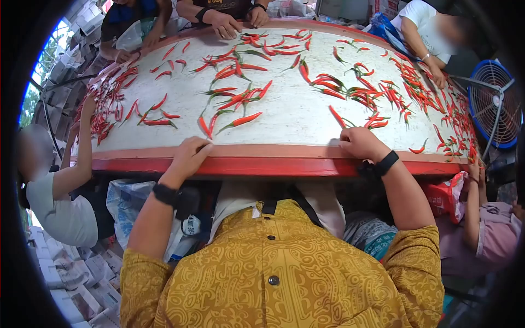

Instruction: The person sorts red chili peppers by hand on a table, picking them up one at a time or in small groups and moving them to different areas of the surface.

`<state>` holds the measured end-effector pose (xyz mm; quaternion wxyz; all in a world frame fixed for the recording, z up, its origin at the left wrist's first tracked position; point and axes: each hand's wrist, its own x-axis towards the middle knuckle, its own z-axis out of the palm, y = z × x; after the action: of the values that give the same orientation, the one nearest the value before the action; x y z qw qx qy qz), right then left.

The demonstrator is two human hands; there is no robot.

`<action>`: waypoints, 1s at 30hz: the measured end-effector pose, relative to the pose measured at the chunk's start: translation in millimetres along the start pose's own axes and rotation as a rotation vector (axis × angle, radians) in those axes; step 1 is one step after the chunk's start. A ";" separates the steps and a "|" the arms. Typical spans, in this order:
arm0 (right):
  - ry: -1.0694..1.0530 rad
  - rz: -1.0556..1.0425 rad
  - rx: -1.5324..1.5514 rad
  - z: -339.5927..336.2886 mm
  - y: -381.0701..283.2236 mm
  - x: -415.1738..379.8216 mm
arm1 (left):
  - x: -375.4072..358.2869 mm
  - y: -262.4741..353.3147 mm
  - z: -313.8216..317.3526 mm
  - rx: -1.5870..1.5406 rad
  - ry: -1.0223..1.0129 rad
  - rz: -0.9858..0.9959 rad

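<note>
Beside a fan [495, 104], a white-topped table [298, 124] is strewn with red chilies [246, 119], left hand [191, 155] and right hand [363, 143] curled at its near edge, grip unclear.

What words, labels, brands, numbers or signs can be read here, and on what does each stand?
None can be read with certainty.
White plastic, lower left: dark characters, too small and blurred.
Bag, lower right: white print on teal, too blurred.
Dark shirt, top edge: yellowish lettering, cut off.
</note>
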<state>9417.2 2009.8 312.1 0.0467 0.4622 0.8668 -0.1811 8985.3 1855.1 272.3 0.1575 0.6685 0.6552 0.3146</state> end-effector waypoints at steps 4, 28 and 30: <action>0.458 -0.333 -0.086 2.9 31.2 -7.4 | 37.7 -5.6 34.0 0.274 0.156 0.171; 0.051 -0.411 0.245 -23.0 113.9 -36.4 | 42.3 197.0 166.3 -0.131 -0.150 0.482; 0.096 -0.514 0.220 -15.4 105.9 -39.8 | 52.0 228.1 182.8 -0.144 -0.114 0.564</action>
<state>9527.9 2037.8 307.7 -0.0925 0.2374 0.9320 -0.2579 9274.2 1921.7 287.9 0.1475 0.8280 0.4096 0.3535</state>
